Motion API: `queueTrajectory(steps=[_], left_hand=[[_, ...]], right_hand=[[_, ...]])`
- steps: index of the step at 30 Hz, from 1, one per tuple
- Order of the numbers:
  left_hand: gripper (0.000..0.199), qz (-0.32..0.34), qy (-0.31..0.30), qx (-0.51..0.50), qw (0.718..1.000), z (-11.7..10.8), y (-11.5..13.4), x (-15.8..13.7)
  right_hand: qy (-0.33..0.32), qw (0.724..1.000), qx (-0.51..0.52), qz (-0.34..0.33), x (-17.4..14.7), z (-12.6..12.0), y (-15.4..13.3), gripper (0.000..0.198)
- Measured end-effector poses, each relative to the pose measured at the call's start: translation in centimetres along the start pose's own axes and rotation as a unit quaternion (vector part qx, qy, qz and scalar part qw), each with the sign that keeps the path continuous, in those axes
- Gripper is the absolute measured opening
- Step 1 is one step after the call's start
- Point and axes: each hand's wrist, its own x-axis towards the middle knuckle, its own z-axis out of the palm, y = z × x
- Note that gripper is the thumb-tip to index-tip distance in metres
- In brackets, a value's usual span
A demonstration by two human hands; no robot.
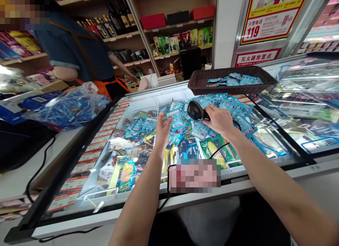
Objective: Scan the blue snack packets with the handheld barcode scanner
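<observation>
Scanner [195, 112] grasped by right hand [220, 121], left hand [162, 128] beside sachets [200, 130], its grip unclear, sign [267, 21] reading "火警电话 119"

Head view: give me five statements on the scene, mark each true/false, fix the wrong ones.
1. The right grip holds a black scanner. True.
2. The left grip holds a second scanner. False: it is at a blue packet.
3. A brown basket stands beyond both grips. True.
4. The basket holds red boxes. False: blue packets in basket show there.
5. A clear plastic bag lies on the person's left. True.
</observation>
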Motion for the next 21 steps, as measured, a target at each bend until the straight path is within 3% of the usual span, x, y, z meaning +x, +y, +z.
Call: queueTrajectory(steps=[4,7,15,21], left_hand=[[0.045,0.089,0.041,0.086,0.991,-1.2,0.2,0.4],[0.048,0.115,0.064,0.156,0.979,-1.8,0.4,0.1],[0.037,0.145,-0.023,0.206,0.968,-1.7,0.2,-0.1],[0.028,0.154,-0.038,0.201,0.967,-1.7,0.0,0.1]], right_hand=[[-0.002,1.000,-0.003,-0.026,-0.2,0.1,-0.3,0.026],[-0.008,0.999,-0.005,-0.046,-0.3,0.2,-0.7,0.028],[-0.003,0.996,0.002,-0.091,-0.5,0.6,-1.2,0.029],[-0.004,0.995,0.005,-0.097,-0.6,1.1,-1.2,0.031]])
